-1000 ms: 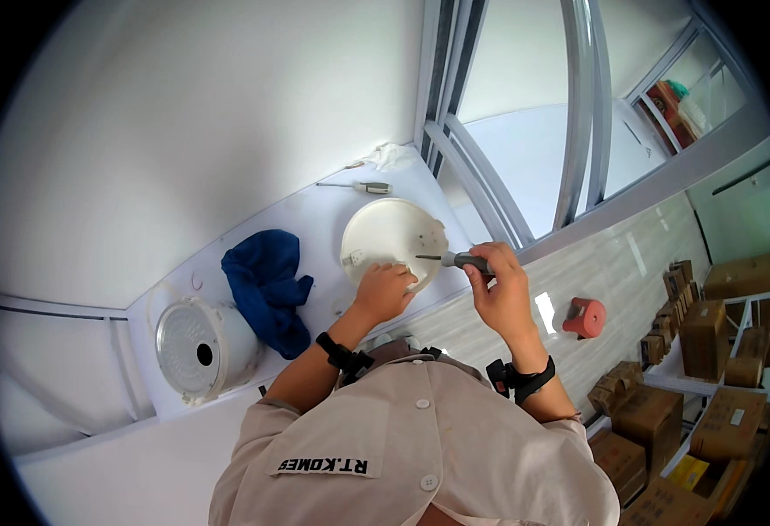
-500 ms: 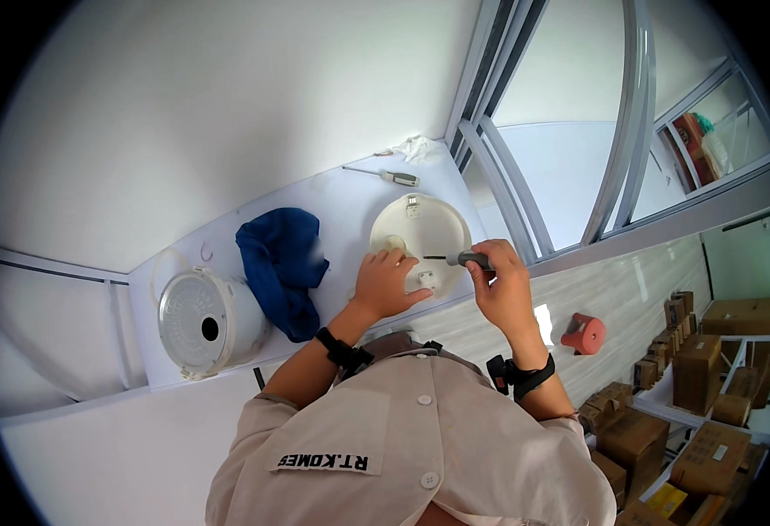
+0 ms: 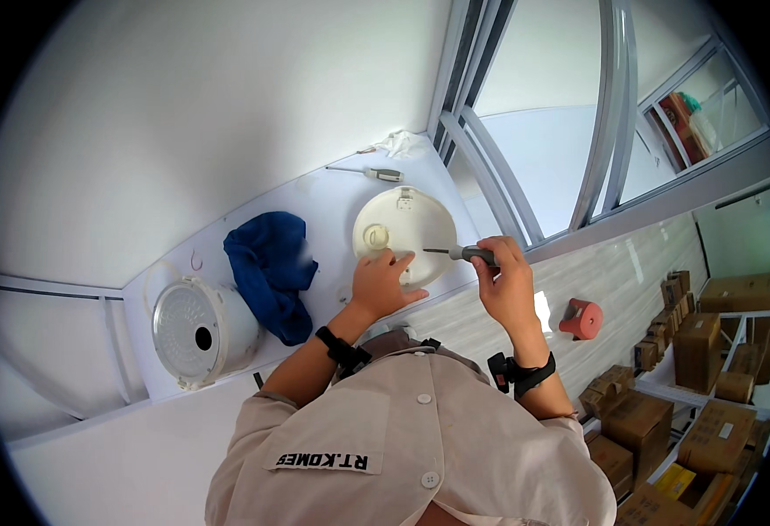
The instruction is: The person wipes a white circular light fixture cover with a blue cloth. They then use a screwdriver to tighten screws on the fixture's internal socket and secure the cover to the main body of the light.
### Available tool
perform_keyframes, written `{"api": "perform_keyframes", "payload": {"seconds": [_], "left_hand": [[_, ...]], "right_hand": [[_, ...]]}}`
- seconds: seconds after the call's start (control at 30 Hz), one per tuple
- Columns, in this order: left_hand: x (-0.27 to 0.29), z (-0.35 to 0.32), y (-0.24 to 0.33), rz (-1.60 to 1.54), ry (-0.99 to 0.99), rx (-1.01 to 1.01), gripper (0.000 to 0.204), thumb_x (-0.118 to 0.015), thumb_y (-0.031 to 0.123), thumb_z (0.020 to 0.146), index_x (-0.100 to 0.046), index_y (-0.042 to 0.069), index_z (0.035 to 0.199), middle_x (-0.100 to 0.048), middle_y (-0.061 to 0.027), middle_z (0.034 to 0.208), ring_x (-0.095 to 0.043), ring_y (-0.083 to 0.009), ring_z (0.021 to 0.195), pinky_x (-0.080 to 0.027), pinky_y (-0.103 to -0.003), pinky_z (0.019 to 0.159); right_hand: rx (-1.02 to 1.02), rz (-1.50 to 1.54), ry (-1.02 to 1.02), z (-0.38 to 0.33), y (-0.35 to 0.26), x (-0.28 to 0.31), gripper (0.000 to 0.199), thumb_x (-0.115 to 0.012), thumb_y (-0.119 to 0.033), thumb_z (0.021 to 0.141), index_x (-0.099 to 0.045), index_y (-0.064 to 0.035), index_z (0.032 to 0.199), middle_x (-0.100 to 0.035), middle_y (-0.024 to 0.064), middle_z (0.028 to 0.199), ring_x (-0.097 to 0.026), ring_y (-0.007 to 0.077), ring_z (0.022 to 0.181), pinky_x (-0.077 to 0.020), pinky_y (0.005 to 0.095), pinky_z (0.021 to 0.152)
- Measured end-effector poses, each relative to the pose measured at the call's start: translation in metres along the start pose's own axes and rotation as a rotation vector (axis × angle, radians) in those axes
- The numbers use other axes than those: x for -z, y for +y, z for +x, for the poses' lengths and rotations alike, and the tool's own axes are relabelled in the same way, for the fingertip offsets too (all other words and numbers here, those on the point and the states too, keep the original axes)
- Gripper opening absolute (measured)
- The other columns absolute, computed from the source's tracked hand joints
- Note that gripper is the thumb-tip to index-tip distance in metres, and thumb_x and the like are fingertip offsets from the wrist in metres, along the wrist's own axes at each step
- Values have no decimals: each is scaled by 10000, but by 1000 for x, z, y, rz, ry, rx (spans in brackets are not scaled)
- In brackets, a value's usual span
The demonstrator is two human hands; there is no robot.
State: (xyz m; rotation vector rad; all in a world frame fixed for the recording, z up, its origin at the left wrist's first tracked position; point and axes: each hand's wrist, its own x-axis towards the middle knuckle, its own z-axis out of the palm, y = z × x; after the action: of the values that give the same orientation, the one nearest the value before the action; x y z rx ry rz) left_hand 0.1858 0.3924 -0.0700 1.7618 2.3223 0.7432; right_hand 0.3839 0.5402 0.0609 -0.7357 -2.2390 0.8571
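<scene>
A round cream-white lid-like cover (image 3: 424, 215) lies on the white table. Over its near left part rests my left hand (image 3: 380, 285), index finger stretched across it and thumb held apart. Beside those fingers, a small round cream fitting (image 3: 375, 236) shows on the cover. My right hand (image 3: 505, 279) grips the grey handle of a screwdriver (image 3: 466, 253) at the cover's right side. Its shaft points left over the cover; whether the tip touches anything I cannot tell. Beyond the cover lies a second screwdriver (image 3: 383, 174) with a grey and white handle.
A dark blue cloth (image 3: 267, 263) lies crumpled left of the cover, against a white cylindrical appliance body (image 3: 236, 329) tipped on its side. A white crumpled cloth (image 3: 401, 144) sits at the far edge. Framed glass stands right; a red stool (image 3: 581, 319) and cardboard boxes (image 3: 696, 351) lie beyond.
The view has shifted slightly. My left fingers have slid nearer me on the cover, uncovering the round fitting. The screwdriver in my right hand has drawn back to the right relative to the cover.
</scene>
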Motion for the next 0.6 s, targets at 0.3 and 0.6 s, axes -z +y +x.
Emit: {"api": "perform_keyframes", "payload": {"seconds": [0.3,0.6], "left_hand": [[-7,-2,-5,135,122,49,952,-807,805,693,-728,125,1356,-719,-50,908,-677,-236,796,-417,-417,763],[-8,3,-3,124,124,16,1000,-784,849,666,-728,88,1314,-756,-70,838,-680,-255,710,-404,-410,756]], "right_hand": [[52,95,-74,-1,-17,-6,207,-774,6,937,-696,1,1128,-701,152,1113,-757,307,853,-633,357,660],[154,51,-106,-4,-14,-22,206,-788,-27,921,-712,-25,1112,-706,145,1087,-739,337,832,-605,393,689]]}}
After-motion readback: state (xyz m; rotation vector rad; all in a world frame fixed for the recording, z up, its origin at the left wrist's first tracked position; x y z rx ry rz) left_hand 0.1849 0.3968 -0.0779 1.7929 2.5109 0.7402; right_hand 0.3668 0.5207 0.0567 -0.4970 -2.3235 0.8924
